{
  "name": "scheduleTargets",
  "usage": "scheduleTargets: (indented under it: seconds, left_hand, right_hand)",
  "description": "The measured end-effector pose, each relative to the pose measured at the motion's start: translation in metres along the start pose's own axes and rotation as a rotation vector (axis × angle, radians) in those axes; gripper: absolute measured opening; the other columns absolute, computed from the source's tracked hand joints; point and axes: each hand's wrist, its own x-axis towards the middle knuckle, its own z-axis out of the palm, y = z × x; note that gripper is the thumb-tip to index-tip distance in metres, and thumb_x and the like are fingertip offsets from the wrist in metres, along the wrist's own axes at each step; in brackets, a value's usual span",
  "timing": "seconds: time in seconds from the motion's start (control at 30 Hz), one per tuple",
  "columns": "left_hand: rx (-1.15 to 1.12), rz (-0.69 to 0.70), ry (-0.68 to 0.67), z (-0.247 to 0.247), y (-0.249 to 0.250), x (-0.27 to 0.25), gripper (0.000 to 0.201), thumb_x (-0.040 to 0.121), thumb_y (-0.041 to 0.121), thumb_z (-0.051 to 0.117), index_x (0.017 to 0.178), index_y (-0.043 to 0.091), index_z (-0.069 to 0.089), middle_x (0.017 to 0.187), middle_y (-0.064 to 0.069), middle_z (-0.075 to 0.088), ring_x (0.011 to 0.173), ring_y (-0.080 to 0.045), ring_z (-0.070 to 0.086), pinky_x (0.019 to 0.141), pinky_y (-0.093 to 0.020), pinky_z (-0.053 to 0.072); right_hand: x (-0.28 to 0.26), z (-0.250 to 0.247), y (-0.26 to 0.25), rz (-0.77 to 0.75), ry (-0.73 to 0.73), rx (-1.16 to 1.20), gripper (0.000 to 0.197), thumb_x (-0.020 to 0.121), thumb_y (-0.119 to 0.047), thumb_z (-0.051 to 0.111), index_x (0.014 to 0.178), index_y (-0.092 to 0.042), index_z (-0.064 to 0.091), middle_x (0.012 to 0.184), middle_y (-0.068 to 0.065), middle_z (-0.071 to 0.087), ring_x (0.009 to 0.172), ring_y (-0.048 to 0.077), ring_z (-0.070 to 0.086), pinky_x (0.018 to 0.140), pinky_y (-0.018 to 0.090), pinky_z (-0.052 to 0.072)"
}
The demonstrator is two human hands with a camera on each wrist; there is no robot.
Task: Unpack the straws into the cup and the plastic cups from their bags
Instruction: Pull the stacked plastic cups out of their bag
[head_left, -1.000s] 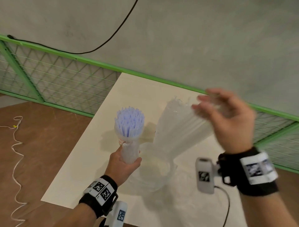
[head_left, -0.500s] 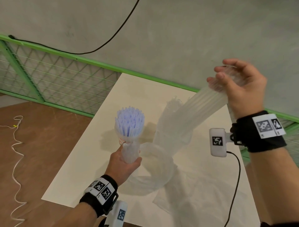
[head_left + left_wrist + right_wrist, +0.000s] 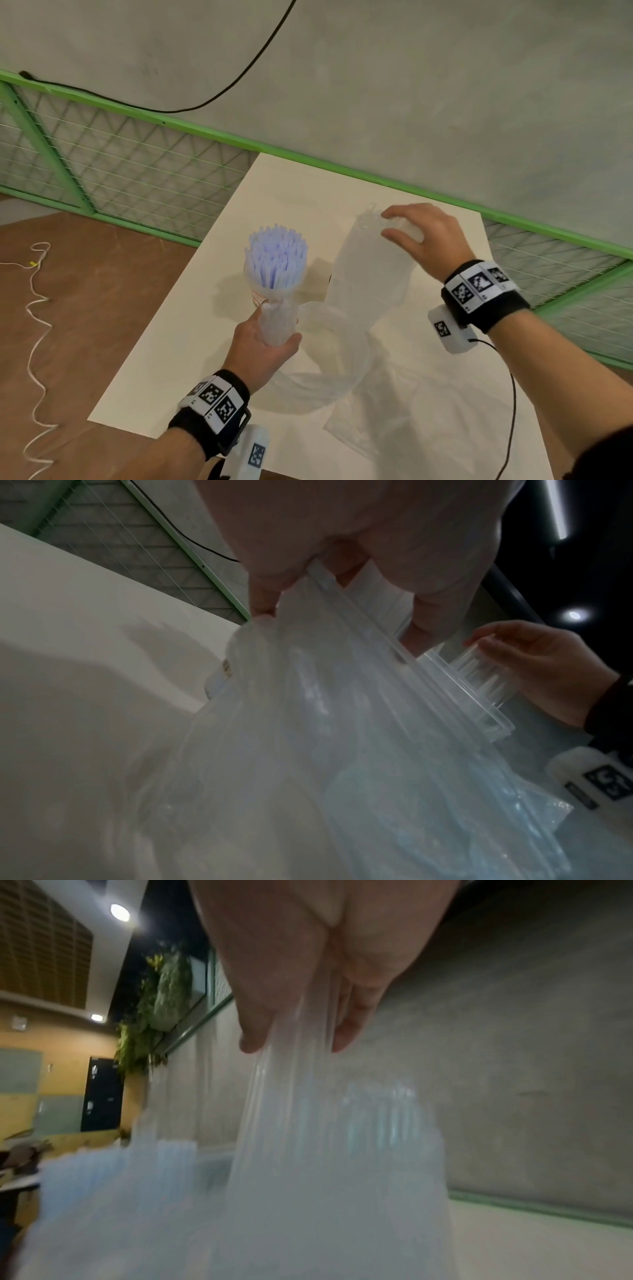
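A paper cup packed with pale blue straws stands on the cream table. Just in front of it, my left hand grips the bunched end of a clear plastic bag; the left wrist view shows that bag hanging from my left hand. My right hand holds the top of a tall stack of clear plastic cups, which stands roughly upright right of the straws. In the right wrist view my right hand clasps the blurred stack.
A flat empty clear bag lies on the table's near right part. A green mesh fence runs along the table's far edge and left side. A white cord trails on the brown floor at left.
My right hand swung the cup stack up and to the right, then brought it back down to stand near the straws. The left hand stayed still, gripping the bag.
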Motion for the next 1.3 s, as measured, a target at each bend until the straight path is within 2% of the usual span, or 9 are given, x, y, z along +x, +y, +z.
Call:
scheduleTargets:
  seconds: [0.1,0.3,0.43,0.6,0.73,0.9,1.07,1.2,1.3]
  left_hand:
    - [-0.004,-0.009,-0.004,0.0,0.0,0.0,0.028,0.072,0.009,0.082,0.097,0.014,0.071,0.085,0.017,0.073,0.077,-0.002,0.069,0.068,-0.004,0.047]
    - [-0.011,-0.02,-0.002,0.001,0.001,-0.001,0.03,0.07,0.011,0.083,0.096,0.016,0.07,0.086,0.017,0.073,0.079,-0.003,0.069,0.069,-0.003,0.046]
    - [0.028,-0.013,-0.006,0.001,0.0,-0.001,0.026,0.073,0.004,0.081,0.096,0.014,0.071,0.086,0.023,0.07,0.076,0.001,0.067,0.068,-0.002,0.045]
    - [0.036,-0.015,-0.003,0.001,-0.002,-0.001,0.028,0.072,0.009,0.082,0.096,0.017,0.071,0.087,0.024,0.07,0.079,-0.001,0.068,0.068,-0.003,0.045]
    - [0.013,-0.034,-0.002,0.0,-0.001,-0.002,0.029,0.072,0.011,0.083,0.095,0.021,0.069,0.087,0.02,0.072,0.079,-0.004,0.069,0.067,-0.004,0.046]
    - [-0.01,-0.04,-0.015,0.002,0.001,-0.002,0.03,0.073,0.006,0.081,0.097,0.019,0.068,0.088,0.015,0.074,0.079,-0.005,0.07,0.068,-0.007,0.048]
    - [-0.02,-0.044,-0.019,0.001,0.0,-0.002,0.031,0.073,0.007,0.081,0.099,0.019,0.068,0.088,0.017,0.073,0.079,-0.003,0.069,0.069,-0.007,0.048]
    - [-0.059,-0.058,-0.015,0.0,-0.002,-0.002,0.033,0.072,0.008,0.082,0.1,0.02,0.069,0.089,0.011,0.075,0.083,-0.008,0.071,0.073,-0.011,0.051]
    - [-0.085,-0.049,-0.021,0.0,-0.001,-0.001,0.037,0.071,0.012,0.083,0.103,0.021,0.068,0.092,0.004,0.076,0.087,-0.012,0.071,0.075,-0.012,0.052]
  right_hand:
    - [-0.015,0.019,0.007,-0.033,-0.041,-0.033,0.03,0.093,-0.033,0.064,0.12,-0.02,0.067,0.123,-0.003,0.067,0.124,0.021,0.054,0.103,0.035,0.041]
    - [-0.04,0.04,0.005,-0.049,-0.393,-0.157,0.06,0.1,-0.058,0.012,0.15,-0.033,0.031,0.155,-0.015,0.031,0.15,0.016,0.01,0.117,0.043,0.019]
    - [-0.041,0.038,-0.009,-0.013,-0.382,-0.181,0.076,0.088,-0.078,0.016,0.153,-0.038,0.022,0.161,-0.018,0.015,0.151,0.014,-0.006,0.118,0.05,0.007]
    - [-0.035,0.053,-0.025,0.045,-0.298,-0.269,0.058,0.09,-0.074,0.028,0.139,-0.046,0.04,0.155,-0.022,0.03,0.149,0.016,0.015,0.106,0.057,0.015]
    - [-0.023,0.057,-0.013,0.086,-0.152,-0.278,0.04,0.093,-0.061,0.037,0.124,-0.043,0.055,0.144,-0.019,0.048,0.135,0.015,0.042,0.089,0.048,0.029]
    - [-0.007,0.058,-0.014,0.086,-0.247,-0.402,0.059,0.083,-0.077,0.042,0.137,-0.052,0.038,0.156,-0.021,0.028,0.144,0.018,0.025,0.096,0.056,0.026]
    - [-0.006,0.068,-0.013,0.072,-0.254,-0.334,0.034,0.095,-0.05,0.051,0.129,-0.046,0.053,0.137,-0.019,0.055,0.136,0.02,0.043,0.092,0.052,0.031]
    - [-0.005,0.061,-0.013,0.11,-0.309,-0.316,0.036,0.1,-0.053,0.033,0.133,-0.049,0.047,0.149,-0.025,0.039,0.145,0.012,0.025,0.099,0.054,0.02]
    - [-0.006,0.042,-0.041,0.022,-0.159,-0.211,0.043,0.098,-0.051,0.033,0.137,-0.04,0.048,0.154,-0.02,0.033,0.148,0.01,0.017,0.103,0.052,0.017]
